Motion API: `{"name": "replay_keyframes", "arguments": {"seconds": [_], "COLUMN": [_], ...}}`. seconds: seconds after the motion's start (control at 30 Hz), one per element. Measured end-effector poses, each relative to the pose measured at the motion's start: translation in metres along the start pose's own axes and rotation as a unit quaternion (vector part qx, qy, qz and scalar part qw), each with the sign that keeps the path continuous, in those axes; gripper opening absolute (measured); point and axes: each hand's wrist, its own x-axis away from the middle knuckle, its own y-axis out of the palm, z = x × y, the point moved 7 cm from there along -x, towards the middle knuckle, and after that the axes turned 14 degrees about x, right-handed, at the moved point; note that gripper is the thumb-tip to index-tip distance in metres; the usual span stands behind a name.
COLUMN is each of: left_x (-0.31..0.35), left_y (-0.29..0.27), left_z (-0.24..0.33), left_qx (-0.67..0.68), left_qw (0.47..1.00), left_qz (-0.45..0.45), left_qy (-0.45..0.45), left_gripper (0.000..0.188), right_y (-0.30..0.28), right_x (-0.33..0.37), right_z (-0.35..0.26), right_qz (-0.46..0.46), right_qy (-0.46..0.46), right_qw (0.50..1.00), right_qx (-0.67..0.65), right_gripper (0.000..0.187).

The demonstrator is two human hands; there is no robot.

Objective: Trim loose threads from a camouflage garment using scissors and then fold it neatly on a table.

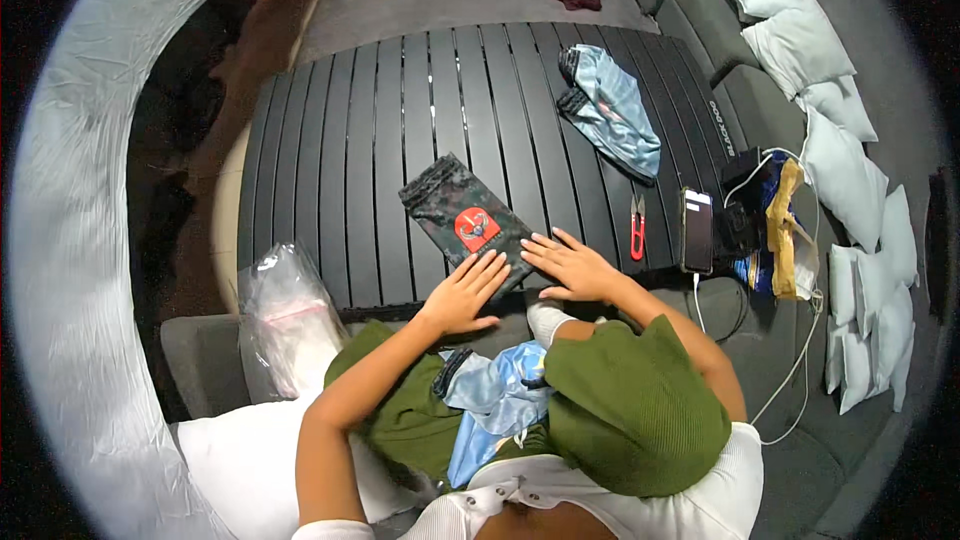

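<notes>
A dark camouflage-patterned cloth piece (438, 202) with a round red emblem and a gathered, elastic-looking far end lies flat on the slatted black table (350, 140). Both my hands rest on its near end. My left hand (465, 292) presses on it just below the emblem, fingers stretched out. From the right, my right hand (570, 268) lies flat over its edge, fingers straight and slightly apart. Neither hand grips anything. On my lap sits a crumpled light-blue cloth piece (495, 395) with dark trim.
Farther right on the table are light-blue cloth pieces (615, 110) with dark cuffs, red-handled thread snips (637, 230) and a phone (696, 230) on a white cable. A clear plastic bag (290, 320) is at the left. White pillows (800, 45) line the grey sofa (690, 25).
</notes>
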Motion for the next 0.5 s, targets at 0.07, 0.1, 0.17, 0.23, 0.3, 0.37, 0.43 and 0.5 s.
{"name": "replay_keyframes", "arguments": {"seconds": [0.07,0.1,0.17,0.23,0.3,0.37,0.43,0.5], "left_x": [0.0,-0.001,0.001,0.005,0.004,0.002,0.003,0.002], "left_y": [0.004,0.008,0.005,0.006,0.005,0.0,-0.006,-0.012], "left_z": [-0.002,-0.003,-0.006,-0.007,-0.008,-0.006,-0.003,-0.002], "left_qx": [-0.044,-0.089,-0.057,-0.066,-0.043,0.053,0.082,0.185], "left_qw": [0.999,0.996,0.998,0.998,0.999,0.998,0.996,0.981], "left_qz": [-0.004,-0.005,0.006,0.01,0.005,0.022,0.029,0.047], "left_qy": [-0.006,-0.013,-0.028,-0.012,-0.013,0.01,0.009,-0.019], "left_gripper": [0.078,0.079,0.076,0.073,0.07,0.068,0.059,0.051], "right_y": [0.002,-0.006,-0.012,-0.016,-0.023,-0.03,-0.031,-0.026], "right_x": [0.009,0.009,0.005,0.003,0.0,-0.004,-0.011,-0.016], "right_z": [0.0,-0.003,-0.008,-0.008,-0.007,-0.003,0.002,0.005], "right_qz": [0.038,0.068,0.099,0.132,0.141,0.145,0.152,0.129], "right_qy": [-0.026,-0.031,-0.045,-0.05,-0.035,-0.02,-0.011,-0.027], "right_qw": [0.999,0.997,0.993,0.988,0.986,0.985,0.983,0.986], "right_qx": [0.023,-0.005,-0.038,-0.067,-0.082,-0.091,-0.103,-0.106], "right_gripper": [0.064,0.057,0.051,0.042,0.043,0.041,0.039,0.029]}}
